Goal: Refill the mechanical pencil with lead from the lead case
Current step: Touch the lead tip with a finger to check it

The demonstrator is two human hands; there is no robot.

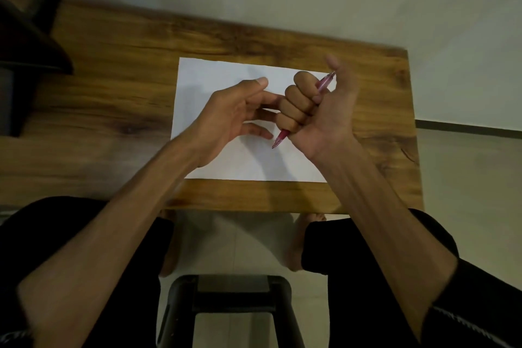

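Note:
My right hand (316, 110) grips a pink translucent mechanical pencil (324, 83) in a fist above a white sheet of paper (214, 70). The pencil's tip sticks out below the fist toward me, and its rear end points up and away beside my raised thumb. My left hand (234, 113) hovers just left of the fist with its fingers loosely spread, fingertips close to my right knuckles, holding nothing that I can see. No lead case shows in this view.
The paper lies on a wooden table (118, 65) whose right edge is near my right wrist. A dark object (31, 45) stands at the table's far left. Below the table are my knees, bare feet and a black stool (231, 291).

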